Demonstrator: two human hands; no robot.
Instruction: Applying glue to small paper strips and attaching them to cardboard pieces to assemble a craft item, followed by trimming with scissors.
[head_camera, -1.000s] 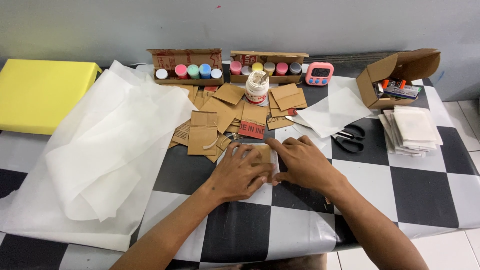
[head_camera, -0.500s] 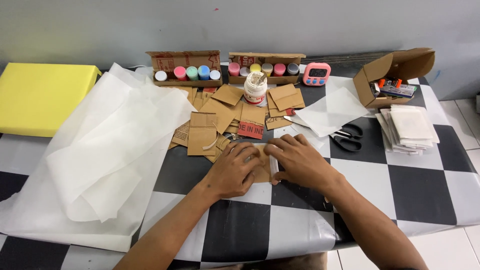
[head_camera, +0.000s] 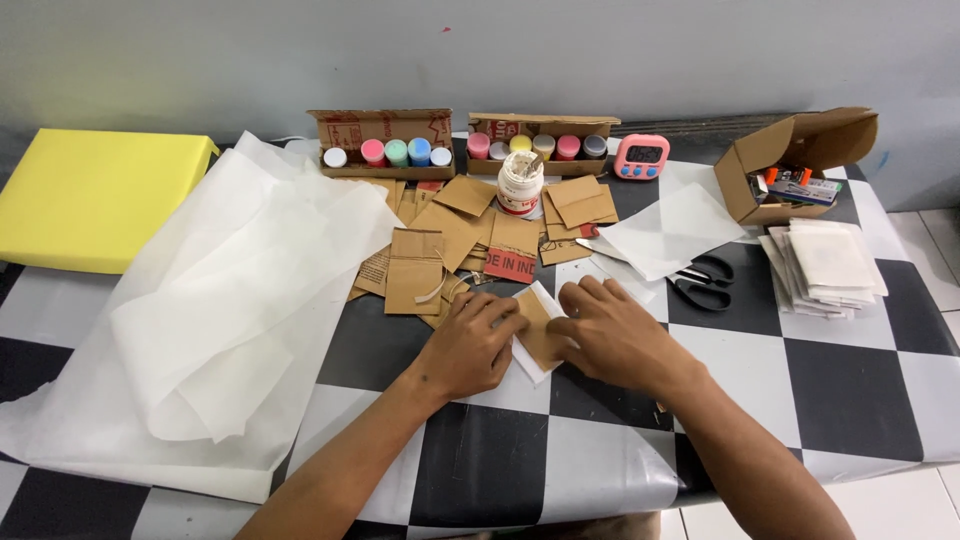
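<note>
The small brown cardboard piece lies flat on the checkered table, right between the two hands. It sits on a little sheet of white paper that peeks out under it. The long side of the cardboard piece runs away from the person, a bit tilted toward the pile of cardboard scraps.

The left hand is just to the left of the piece. Its fingers bend down and the tips press on the left edge. The hand grips nothing. It only pushes down on the card and paper.

The right hand is just to the right of the piece. Its fingers lie flat and spread, and the fingertips rest on the right edge of the card. It grips nothing either. It is open and pressing.

Both hands touch the piece, so both are equally close. Both arms come up from the bottom of the view and point toward the middle, like a letter V.

Farther from the hands, past the fingertips, stands a white jar. Behind it are two cardboard trays with paint pots and a pink timer. The black scissors lie near the right hand, on its far right side. A stack of white squares sits beyond them. A big sheet of white paper lies well to the left of the left hand.
</note>
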